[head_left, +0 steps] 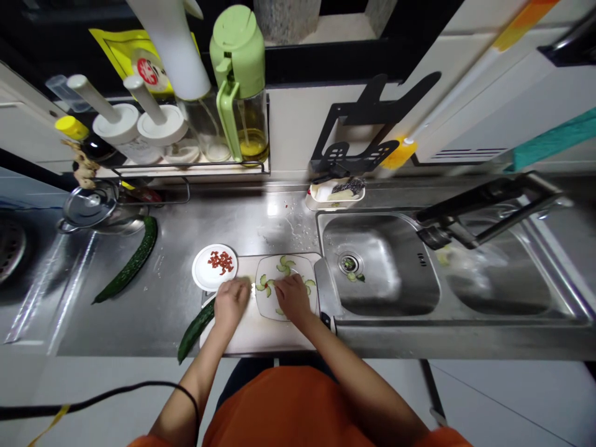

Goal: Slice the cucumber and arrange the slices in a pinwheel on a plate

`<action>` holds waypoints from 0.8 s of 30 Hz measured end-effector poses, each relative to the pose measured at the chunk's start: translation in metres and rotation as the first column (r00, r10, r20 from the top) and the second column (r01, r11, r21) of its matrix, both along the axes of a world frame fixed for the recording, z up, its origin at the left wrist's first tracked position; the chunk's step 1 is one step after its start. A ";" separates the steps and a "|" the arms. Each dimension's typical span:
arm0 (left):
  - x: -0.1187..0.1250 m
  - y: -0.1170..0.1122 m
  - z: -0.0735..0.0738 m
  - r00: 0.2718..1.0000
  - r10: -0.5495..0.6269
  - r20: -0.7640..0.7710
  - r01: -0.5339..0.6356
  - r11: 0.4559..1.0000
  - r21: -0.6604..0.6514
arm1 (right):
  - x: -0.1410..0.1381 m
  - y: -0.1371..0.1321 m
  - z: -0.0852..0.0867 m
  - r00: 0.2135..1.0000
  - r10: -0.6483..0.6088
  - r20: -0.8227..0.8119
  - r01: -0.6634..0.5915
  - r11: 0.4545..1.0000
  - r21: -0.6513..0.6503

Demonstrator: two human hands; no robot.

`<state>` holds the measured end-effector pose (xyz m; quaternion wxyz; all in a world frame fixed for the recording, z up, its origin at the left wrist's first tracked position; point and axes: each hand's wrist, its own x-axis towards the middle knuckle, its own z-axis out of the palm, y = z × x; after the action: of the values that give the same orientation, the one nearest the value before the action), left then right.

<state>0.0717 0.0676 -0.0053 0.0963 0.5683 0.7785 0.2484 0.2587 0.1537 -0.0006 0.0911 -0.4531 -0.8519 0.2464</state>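
Steel counter [177,248]. Left hand [231,302], fingers bunched, at edge of square plate [300,268]; right hand [292,297], fingertips down among cucumber slices [285,265], pinch unclear. Best: nudge lightly, keep petals even.

A home kitchen: a steel tabletop [177,248] runs into a double sink [400,292] with a tap [484,208]. A wall rack holds an oil bottle [239,81] and seasoning jars [116,124]. A pot lid [88,205], a whole cucumber [130,261] and a plate [305,267] of cucumber slices sit out.
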 end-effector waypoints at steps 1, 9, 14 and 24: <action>-0.008 -0.002 0.001 0.999 0.040 -0.011 -0.040 0.999 -0.005 | 0.001 -0.001 0.000 1.000 -0.002 -0.002 0.002 1.000 -0.004; -0.062 -0.004 -0.006 0.964 0.245 -0.101 -0.260 0.949 -0.181 | 0.005 -0.012 -0.002 0.999 0.005 -0.036 -0.006 1.000 -0.017; -0.068 -0.003 -0.012 0.972 0.219 -0.089 -0.234 0.945 -0.227 | 0.005 -0.016 -0.003 0.999 0.007 -0.031 -0.007 1.000 -0.017; -0.072 0.002 -0.006 0.982 0.182 -0.051 -0.189 0.951 -0.245 | 0.007 -0.019 -0.003 0.999 0.015 -0.051 -0.016 1.000 -0.023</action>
<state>0.0000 0.0695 -0.0112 0.1322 0.4796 0.8546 0.1490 0.2653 0.1351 -0.0039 0.1057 -0.4410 -0.8498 0.2686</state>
